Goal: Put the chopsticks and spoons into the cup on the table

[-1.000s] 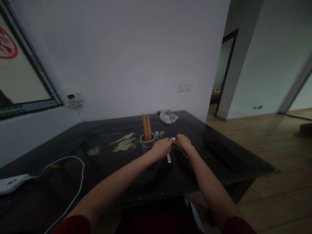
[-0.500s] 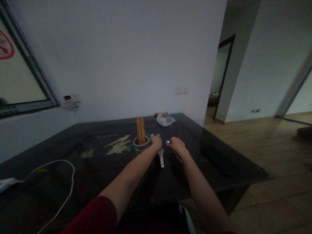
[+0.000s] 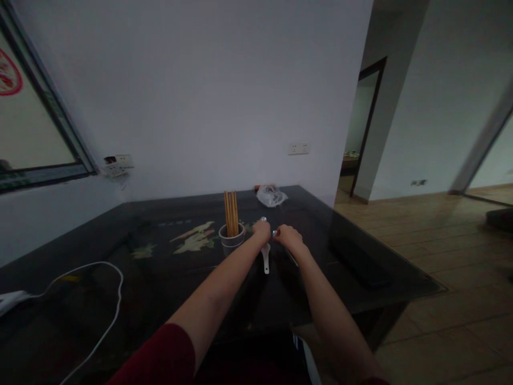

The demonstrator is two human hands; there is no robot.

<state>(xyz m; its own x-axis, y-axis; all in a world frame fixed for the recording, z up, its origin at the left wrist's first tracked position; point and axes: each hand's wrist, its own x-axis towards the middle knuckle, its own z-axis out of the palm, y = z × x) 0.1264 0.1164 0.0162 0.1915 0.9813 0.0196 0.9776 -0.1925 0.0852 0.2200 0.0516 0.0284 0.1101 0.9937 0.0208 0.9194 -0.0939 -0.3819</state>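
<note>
Between the near and far edges of the glossy black desk (image 3: 158,286), fingers (image 3: 279,233) of the left hand (image 3: 262,231) and right hand (image 3: 290,237) each clasp a silver metal spoon (image 3: 274,233), probably light, stiff and slippery, best pinched by its handle (image 3: 292,258).

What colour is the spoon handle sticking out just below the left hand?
The spoon handle is white, seen best in the head view.

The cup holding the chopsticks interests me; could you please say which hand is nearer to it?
Left. The left hand is just to the right of the cup; the right hand is farther right, beyond the left hand.
</note>
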